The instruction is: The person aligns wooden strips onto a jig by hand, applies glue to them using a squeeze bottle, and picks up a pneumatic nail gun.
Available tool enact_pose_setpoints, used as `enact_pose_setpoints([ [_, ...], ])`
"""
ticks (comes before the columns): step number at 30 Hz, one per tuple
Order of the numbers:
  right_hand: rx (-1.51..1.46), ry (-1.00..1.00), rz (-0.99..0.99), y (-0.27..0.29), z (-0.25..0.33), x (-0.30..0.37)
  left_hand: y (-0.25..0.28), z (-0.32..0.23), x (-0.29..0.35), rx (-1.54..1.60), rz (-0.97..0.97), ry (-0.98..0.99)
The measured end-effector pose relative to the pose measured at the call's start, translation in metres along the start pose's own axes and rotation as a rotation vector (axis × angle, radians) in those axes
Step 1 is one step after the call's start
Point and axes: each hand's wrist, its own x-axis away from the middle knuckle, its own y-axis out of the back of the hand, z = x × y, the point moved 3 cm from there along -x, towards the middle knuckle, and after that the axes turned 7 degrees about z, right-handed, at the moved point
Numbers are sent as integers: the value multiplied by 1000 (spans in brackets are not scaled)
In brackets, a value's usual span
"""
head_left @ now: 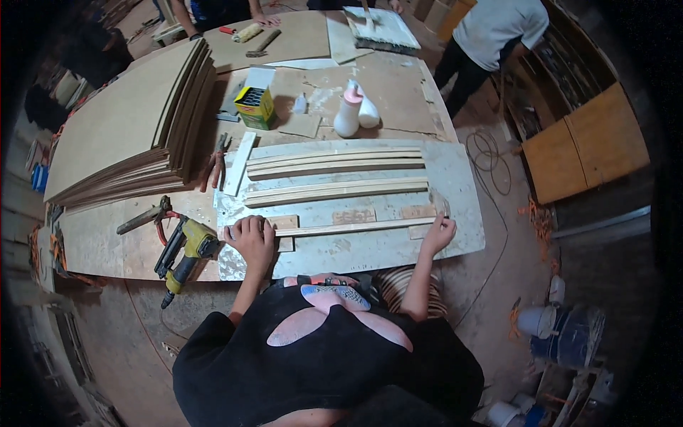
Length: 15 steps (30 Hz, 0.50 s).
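A thin wooden strip lies crosswise near the front of the white board. Over its left end, my left hand is closed with its fingers bent, beside a small wood block. My right hand pinches the strip's right end. Small wood blocks rest under or just behind the strip. Farther back on the board are two bundles of similar strips, a nearer bundle and a farther bundle.
Left of the board lie a yellow-black nail gun and pliers. A tall stack of brown panels stands behind them. Toward the back are a yellow box, white bottles and a hammer. Other people stand around the table.
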Motion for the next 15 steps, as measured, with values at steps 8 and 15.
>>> enact_pose_setpoints([
  [8, -14, -4, 15, 2, -1, 2, -2, 2, 5, -13, -24, 4],
  [15, -39, 23, 11, 2, 4, 4, 0, 1, 4, -17, -17, 10],
])
